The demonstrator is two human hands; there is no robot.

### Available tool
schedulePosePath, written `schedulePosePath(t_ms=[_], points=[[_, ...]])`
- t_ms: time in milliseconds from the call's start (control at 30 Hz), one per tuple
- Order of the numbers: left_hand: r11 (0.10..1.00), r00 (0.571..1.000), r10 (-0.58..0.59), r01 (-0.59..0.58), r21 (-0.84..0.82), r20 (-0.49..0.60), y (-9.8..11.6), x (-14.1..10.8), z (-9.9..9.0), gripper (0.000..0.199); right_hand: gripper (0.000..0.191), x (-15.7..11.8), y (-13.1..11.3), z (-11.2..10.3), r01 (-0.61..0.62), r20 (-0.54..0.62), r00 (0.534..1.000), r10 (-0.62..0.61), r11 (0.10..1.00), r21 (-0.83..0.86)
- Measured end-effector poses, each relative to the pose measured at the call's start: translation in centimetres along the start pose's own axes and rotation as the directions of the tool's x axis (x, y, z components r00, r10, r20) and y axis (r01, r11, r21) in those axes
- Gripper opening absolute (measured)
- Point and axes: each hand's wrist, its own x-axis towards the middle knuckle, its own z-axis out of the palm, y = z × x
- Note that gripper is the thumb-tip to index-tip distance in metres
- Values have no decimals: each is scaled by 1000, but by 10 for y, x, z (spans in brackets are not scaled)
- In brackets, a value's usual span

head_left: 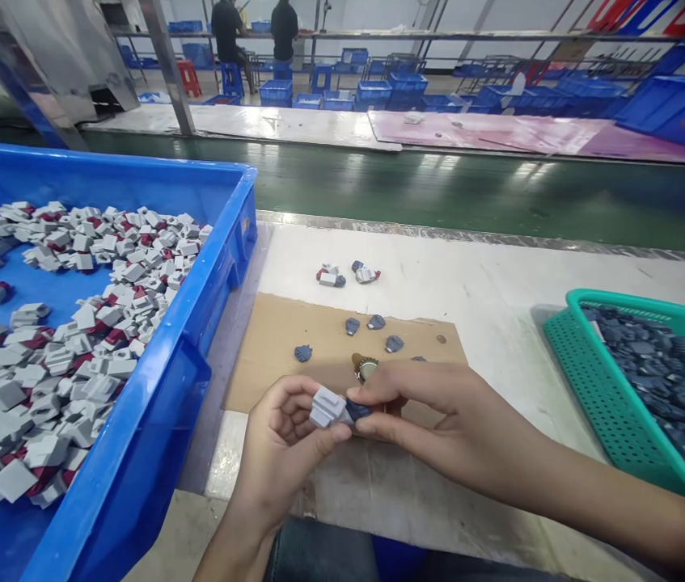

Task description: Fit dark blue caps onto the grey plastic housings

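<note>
Between the fingers of my left hand [293, 440] is a light grey plastic block piece [326, 406]. My right hand [420, 404] pinches a small dark blue-grey plastic part [357, 410] against the right end of that block; whether the two are joined I cannot tell. Both hands are closed and held above a sheet of brown cardboard [251, 356]. Several loose dark parts, one of them a dark part [303, 353] left of the others, lie on the cardboard. A round metal-rimmed item [367, 369] shows just behind my right fingers, partly hidden.
At left stands a large blue bin [196, 356] of grey and dark red pieces. A green basket [597, 404] of dark parts is at right. Two assembled pieces, including a grey-red one [331, 277], lie beyond the cardboard. A green conveyor belt [469, 194] runs behind; two people are farther back.
</note>
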Motion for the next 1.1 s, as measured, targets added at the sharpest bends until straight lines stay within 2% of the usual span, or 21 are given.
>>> schedulePosePath(t_ms=[133,233,333,400,467,567,633,700,767,833,933,1000,1100], points=[[999,999,2,1,-52,48,-1,2,-2,30,13,0,-1,6,44,-34,998,-44,999,5],[993,994,-2,15,-114,112,-1,3,-10,28,27,-3,0,12,110,-54,992,-115,989,-99],[964,997,-47,60,-257,55,-1,3,-17,25,41,-8,2,19,124,-90,985,-148,965,-233],[923,996,-82,85,-376,22,-1,1,-18,28,30,-13,4,22,109,-115,983,-141,963,-247],[882,996,-87,91,-463,31,-2,-2,-15,30,12,-17,4,25,47,-59,997,-57,987,-154],[855,995,-60,90,-511,75,-6,-8,-4,21,19,-24,1,29,-107,135,986,93,989,101],[865,990,-60,114,-489,126,-8,-12,2,16,20,-27,-3,30,-187,210,969,127,936,299],[884,986,-62,127,-451,158,-10,-16,7,15,21,-31,-6,31,-232,229,963,140,864,447],[892,985,-51,119,-435,165,-12,-21,12,17,25,-34,-7,32,-203,168,976,140,864,461],[892,981,-47,126,-435,186,-15,-25,16,19,29,-37,-6,32,-102,19,995,101,931,350],[908,966,-80,173,-383,247,-19,-30,24,21,16,-42,-2,31,48,-186,982,-20,988,147],[930,967,-95,171,-326,234,-23,-32,30,22,14,-45,2,31,137,-246,962,-120,989,51],[953,971,-92,149,-262,219,-28,-33,35,23,22,-51,6,28,229,-287,932,-222,973,-8]])
